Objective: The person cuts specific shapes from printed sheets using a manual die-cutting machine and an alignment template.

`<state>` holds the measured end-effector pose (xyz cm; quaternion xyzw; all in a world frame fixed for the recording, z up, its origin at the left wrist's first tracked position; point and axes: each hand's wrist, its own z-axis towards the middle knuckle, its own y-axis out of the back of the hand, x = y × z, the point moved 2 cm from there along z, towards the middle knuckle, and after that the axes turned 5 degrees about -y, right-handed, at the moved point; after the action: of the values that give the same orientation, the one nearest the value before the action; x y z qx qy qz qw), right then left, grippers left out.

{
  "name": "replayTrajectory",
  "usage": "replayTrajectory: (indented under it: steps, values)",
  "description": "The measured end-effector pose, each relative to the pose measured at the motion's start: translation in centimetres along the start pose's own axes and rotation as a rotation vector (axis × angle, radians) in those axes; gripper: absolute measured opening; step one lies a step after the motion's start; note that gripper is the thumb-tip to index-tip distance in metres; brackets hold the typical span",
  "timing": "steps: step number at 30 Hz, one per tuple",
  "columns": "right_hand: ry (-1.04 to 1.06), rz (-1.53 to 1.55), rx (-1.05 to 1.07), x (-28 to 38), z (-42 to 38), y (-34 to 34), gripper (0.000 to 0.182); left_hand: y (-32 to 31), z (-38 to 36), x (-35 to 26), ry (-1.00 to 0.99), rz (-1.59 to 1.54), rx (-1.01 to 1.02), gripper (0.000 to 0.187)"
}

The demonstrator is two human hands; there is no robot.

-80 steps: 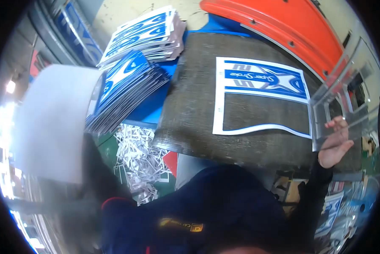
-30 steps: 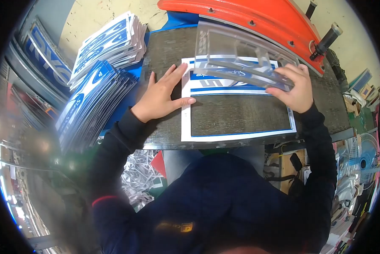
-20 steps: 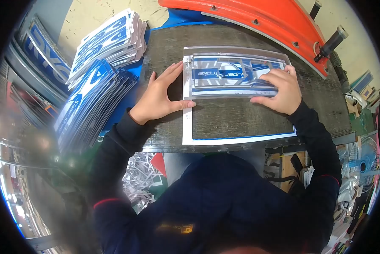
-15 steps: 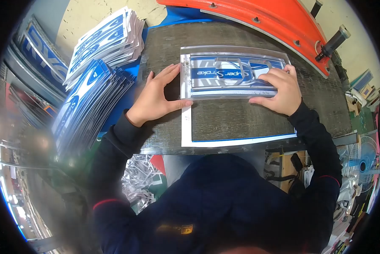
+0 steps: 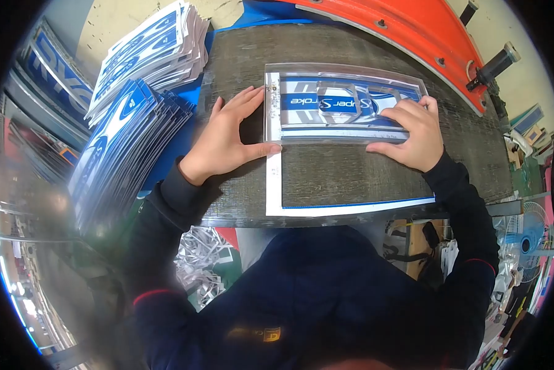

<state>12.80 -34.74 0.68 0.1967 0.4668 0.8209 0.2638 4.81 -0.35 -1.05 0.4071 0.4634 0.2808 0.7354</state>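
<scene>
A clear plastic cutting template (image 5: 344,133) lies on a printed blue-and-white sheet (image 5: 274,185); "Super Stroke" shows upside down through it. The sheet's white margin sticks out below, around a cut-out opening where the dark board shows. My left hand (image 5: 227,135) rests at the left end with fingers stretched, their tips against the template's left edge and the thumb at its lower left corner. Over the right end, my right hand (image 5: 412,129) grips the template with bent fingers on top and the thumb by its near edge. The right fingertips are partly hidden.
A dark worn board (image 5: 240,52) bears the work. Two stacks of printed sheets, a far stack (image 5: 144,55) and a near stack (image 5: 123,142), stand at the left. An orange-red machine part (image 5: 406,28) with a black handle (image 5: 496,66) borders the far right. Paper scraps (image 5: 200,265) lie below.
The view has shifted slightly. The template sits slightly differently over the print, and both hands keep nearly the same places on it.
</scene>
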Motion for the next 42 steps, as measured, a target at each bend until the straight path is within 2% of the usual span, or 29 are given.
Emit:
replayTrajectory:
  steps: [4, 6, 7, 9, 12, 16, 22, 24, 42]
  values:
    - [0.029, -0.043, 0.031, -0.2, 0.2, 0.9, 0.066, 0.1, 0.0, -0.2, 0.008, -0.016, -0.01, 0.098]
    - [-0.011, -0.013, 0.1, -0.7, 0.1, 2.1, 0.083, 0.3, 0.0, -0.3, 0.016, -0.001, 0.003, 0.097]
    - [-0.029, -0.025, 0.102, -1.5, -0.4, 2.3, 0.083, 0.2, 0.1, -0.5, 0.022, 0.007, 0.01, 0.097]
    - [-0.166, 0.011, 0.021, -4.1, -2.2, 2.7, 0.103, 0.3, 0.1, -0.5, 0.054, -0.01, 0.017, 0.096]
    - [-0.271, 0.108, 0.113, -7.0, -5.0, 1.7, 0.111, 0.5, 0.4, -1.0, 0.075, -0.024, 0.028, 0.096]
    - [-0.347, 0.166, 0.17, -6.6, -5.4, 1.9, 0.108, 0.5, 0.6, -0.8, 0.074, -0.049, 0.03, 0.096]
    - [-0.328, 0.245, 0.084, -7.5, -5.8, 1.0, 0.107, 0.5, 0.5, -0.4, 0.095, -0.106, 0.056, 0.098]
    - [-0.313, 0.252, 0.07, -7.6, -5.9, 0.9, 0.108, 0.4, 0.6, -0.4, 0.09, -0.138, 0.032, 0.093]
    - [-0.321, 0.229, 0.077, -7.9, -6.2, 0.5, 0.113, 0.3, 0.5, 0.1, 0.061, -0.155, 0.017, 0.096]
